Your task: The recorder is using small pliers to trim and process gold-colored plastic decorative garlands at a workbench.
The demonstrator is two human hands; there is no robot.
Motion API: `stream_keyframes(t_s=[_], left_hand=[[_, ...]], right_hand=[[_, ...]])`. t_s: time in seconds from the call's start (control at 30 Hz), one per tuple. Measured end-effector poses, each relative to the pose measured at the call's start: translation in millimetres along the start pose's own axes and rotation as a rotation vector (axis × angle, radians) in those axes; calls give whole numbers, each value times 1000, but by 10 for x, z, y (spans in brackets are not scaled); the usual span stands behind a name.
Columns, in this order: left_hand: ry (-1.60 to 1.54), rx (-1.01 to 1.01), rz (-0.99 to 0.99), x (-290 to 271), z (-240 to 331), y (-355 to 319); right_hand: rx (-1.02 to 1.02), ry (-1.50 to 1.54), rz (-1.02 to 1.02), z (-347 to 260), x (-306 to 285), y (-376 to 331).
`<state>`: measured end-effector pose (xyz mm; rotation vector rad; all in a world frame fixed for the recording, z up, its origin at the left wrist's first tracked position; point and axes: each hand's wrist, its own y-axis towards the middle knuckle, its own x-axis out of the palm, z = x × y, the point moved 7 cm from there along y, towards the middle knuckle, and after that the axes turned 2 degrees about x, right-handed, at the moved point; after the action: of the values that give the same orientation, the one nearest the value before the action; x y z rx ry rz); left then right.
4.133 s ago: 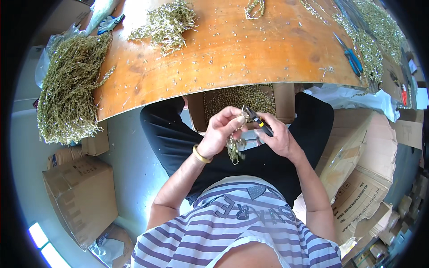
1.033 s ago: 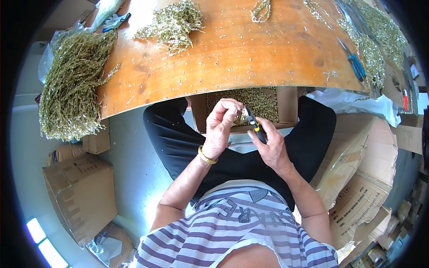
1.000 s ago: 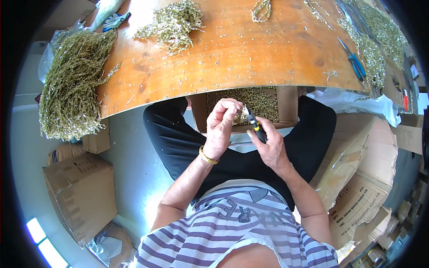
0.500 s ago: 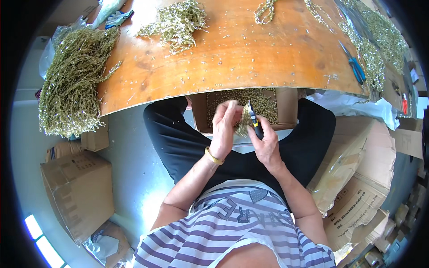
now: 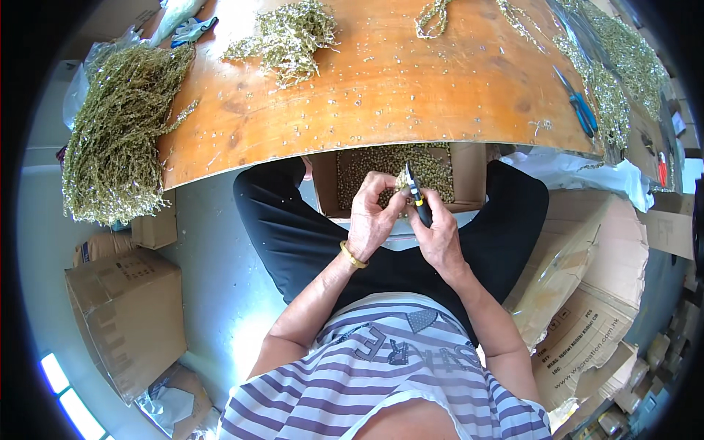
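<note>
My right hand (image 5: 440, 235) is closed round a small pair of cutting pliers (image 5: 420, 207) with black and yellow handles, the metal jaws pointing up and away from me. Just left of it, my left hand (image 5: 371, 216) pinches a small bunch of gold glittery strands (image 5: 401, 180) beside the jaws. Most of that bunch is hidden by the fingers. Both hands are over the near side of an open cardboard box (image 5: 469, 172) between my knees. Many small gold beads (image 5: 356, 169) lie in the box.
Above the box is the curved edge of a wooden table (image 5: 352, 103), dotted with tiny bits. A thick gold garland bundle (image 5: 121, 139) hangs off its left side; a smaller heap (image 5: 290, 40) lies farther back. Blue-handled pliers (image 5: 581, 106) rest at right. Cardboard cartons (image 5: 128, 315) stand at left.
My left hand has moved its thumb and fingertips in close to the pliers, and the strands below the jaws are now mostly covered. My right hand keeps nearly the same place.
</note>
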<state>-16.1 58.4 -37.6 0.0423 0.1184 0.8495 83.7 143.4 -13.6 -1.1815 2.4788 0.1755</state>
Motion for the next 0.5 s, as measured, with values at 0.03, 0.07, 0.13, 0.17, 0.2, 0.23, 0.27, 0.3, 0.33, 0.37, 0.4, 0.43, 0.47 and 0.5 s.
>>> stream_keyframes(t_s=[0.03, 0.07, 0.13, 0.17, 0.2, 0.23, 0.27, 0.3, 0.33, 0.37, 0.4, 0.43, 0.47, 0.5], left_hand=[[-78, -11, 22, -20, 42, 14], [-474, -306, 3, 11, -61, -32], [-549, -369, -5, -31, -84, 19], [-566, -383, -33, -48, -98, 36], [-561, -403, -52, -62, -105, 39], [-561, -403, -53, -92, -44, 58], [-424, -408, -117, -103, 15, 70], [-288, -411, -179, -96, 35, 75], [-216, -270, -199, -97, 91, 123], [-216, -271, -199, -109, 85, 119], [-65, -259, -189, -149, 87, 121], [86, -247, -177, -181, 112, 131], [115, -145, -145, -190, 93, 156], [114, -145, -144, -188, 83, 152]], right_hand=[[-3, -21, -7, 9, -5, -9], [-2, -20, -7, 9, -21, -12], [13, -55, -23, -3, -50, -14], [14, -54, -24, -11, -70, -14], [62, -75, -57, 17, -70, -15], [109, -97, -88, 54, -70, -19], [110, -97, -87, 74, -84, -16], [72, -116, -88, 76, -92, -8], [34, -135, -90, 63, -94, 0], [34, -135, -90, 60, -102, 3], [27, -163, -105, 46, -100, 6], [19, -191, -119, 33, -100, 10], [19, -191, -120, 28, -110, 16], [-23, -246, -126, -1, -113, 21]])
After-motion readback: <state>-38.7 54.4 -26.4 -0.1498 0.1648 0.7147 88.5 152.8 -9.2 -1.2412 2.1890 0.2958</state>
